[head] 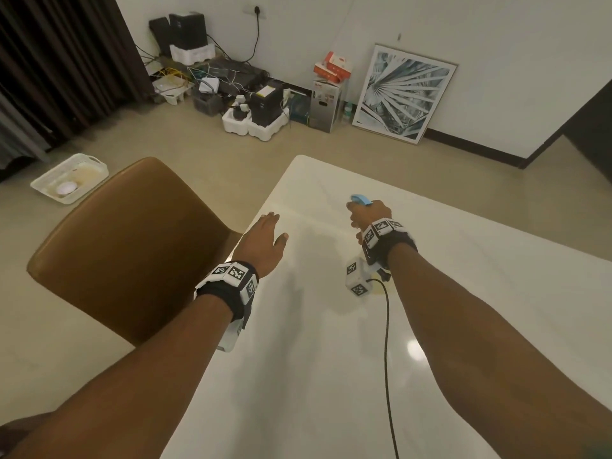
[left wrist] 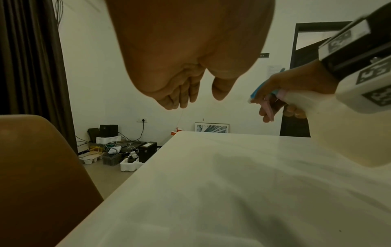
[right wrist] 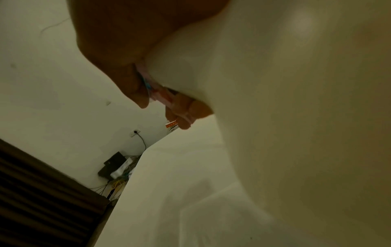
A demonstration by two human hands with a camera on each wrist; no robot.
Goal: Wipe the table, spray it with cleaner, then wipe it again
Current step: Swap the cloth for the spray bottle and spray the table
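A white glossy table (head: pixel 331 359) fills the middle of the head view. My right hand (head: pixel 369 215) grips a spray bottle (left wrist: pixel 347 132) by its neck, held above the table. The bottle has a pale translucent body, a blue nozzle head (head: pixel 361 199) and a pink trigger (left wrist: pixel 269 110) under my fingers. In the right wrist view the bottle's body (right wrist: pixel 296 117) fills most of the frame. My left hand (head: pixel 265 241) hovers flat over the table's left edge, fingers straight, holding nothing. No cloth is in view.
A brown chair (head: pixel 132 253) stands against the table's left side. On the floor lie a white basket (head: pixel 69 178), electronics and cables (head: pixel 231 91) by the wall, and a framed picture (head: pixel 404 94). A black cable (head: pixel 387 359) hangs from my right wrist.
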